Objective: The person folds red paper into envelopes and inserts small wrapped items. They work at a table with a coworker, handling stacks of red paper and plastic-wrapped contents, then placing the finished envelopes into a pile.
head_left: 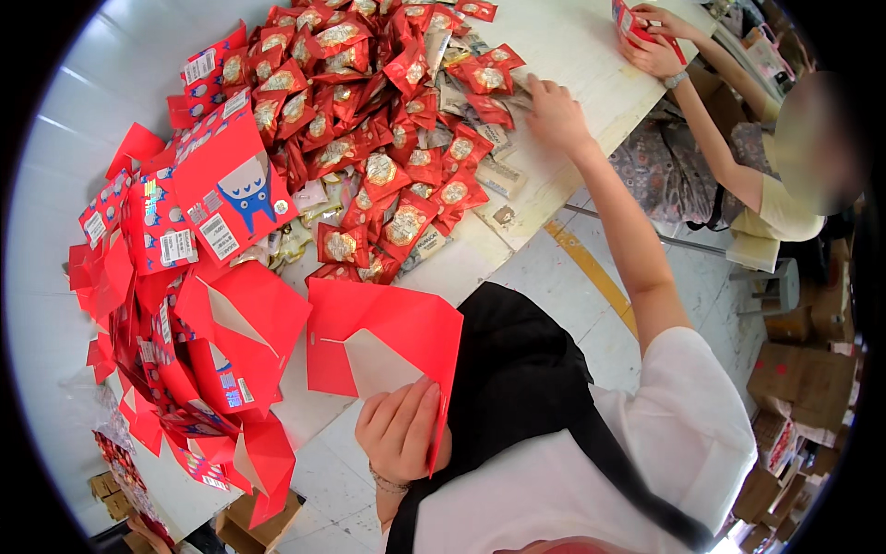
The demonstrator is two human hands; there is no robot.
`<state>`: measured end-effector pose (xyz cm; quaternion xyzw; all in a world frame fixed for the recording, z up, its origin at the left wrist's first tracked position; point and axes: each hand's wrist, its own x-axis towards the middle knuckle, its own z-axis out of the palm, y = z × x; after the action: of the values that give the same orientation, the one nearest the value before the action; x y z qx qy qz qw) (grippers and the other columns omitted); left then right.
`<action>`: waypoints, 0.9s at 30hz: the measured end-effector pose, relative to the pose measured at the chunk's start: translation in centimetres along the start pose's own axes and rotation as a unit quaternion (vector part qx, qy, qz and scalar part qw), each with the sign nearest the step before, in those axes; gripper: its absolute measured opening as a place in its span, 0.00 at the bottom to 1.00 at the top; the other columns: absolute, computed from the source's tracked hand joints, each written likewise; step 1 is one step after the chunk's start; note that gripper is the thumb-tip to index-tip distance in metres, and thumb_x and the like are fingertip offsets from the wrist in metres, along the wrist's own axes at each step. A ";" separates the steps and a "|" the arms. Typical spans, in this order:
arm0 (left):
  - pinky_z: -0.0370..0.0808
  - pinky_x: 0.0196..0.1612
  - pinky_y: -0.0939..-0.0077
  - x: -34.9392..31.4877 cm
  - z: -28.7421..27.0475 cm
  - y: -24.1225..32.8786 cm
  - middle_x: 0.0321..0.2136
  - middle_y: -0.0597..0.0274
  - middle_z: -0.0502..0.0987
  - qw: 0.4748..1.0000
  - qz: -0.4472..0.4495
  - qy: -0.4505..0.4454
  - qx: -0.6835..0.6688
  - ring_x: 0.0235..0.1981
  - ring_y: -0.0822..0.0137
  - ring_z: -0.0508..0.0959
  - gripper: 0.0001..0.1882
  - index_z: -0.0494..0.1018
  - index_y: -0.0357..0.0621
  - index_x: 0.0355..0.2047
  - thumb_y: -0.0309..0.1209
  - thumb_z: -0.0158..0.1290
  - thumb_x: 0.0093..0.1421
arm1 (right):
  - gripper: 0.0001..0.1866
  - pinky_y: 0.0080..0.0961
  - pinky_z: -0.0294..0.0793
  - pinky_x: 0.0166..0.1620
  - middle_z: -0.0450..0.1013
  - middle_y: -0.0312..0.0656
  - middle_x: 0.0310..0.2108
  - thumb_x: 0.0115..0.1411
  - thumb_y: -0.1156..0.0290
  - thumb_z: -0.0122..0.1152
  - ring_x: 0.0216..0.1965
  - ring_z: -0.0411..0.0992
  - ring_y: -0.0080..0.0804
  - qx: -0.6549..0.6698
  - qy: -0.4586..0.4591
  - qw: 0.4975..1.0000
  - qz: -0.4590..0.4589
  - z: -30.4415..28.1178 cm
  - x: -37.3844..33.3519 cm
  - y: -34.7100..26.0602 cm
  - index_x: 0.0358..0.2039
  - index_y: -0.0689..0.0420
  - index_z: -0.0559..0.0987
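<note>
My left hand grips the lower right edge of a red paper carton, standing partly unfolded with a pale inner flap showing. At the right edge of a heap of red foil sachets, my right hand reaches across the table, its fingers curled inward beside pale sachets. What those fingers hold, if anything, is hidden. To the left of the carton lies a pile of similar red cartons, some printed with a blue cartoon figure and white labels.
The pale table runs diagonally to the upper right. Across it, another person's hands hold a red item. Brown cardboard boxes stack up at the right, near a grey stool. An open cardboard box is below the table.
</note>
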<state>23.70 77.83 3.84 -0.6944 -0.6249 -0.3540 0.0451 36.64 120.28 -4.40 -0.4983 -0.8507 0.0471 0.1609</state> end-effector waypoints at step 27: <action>0.70 0.46 0.69 -1.8 1.2 -0.7 0.43 0.60 0.76 0.988 0.011 -0.107 0.109 0.43 0.66 0.74 0.19 0.74 0.40 0.44 0.25 0.52 0.49 | 0.14 0.29 0.74 0.35 0.76 0.39 0.31 0.56 0.70 0.60 0.33 0.76 0.28 0.534 -0.374 0.644 -0.400 -8.8 -15.0 -21.5 0.43 0.58 0.75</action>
<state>23.60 77.12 1.70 -0.7262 -0.6530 -0.2071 0.0571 28.29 95.91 5.64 0.1229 -0.7822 0.6067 0.0708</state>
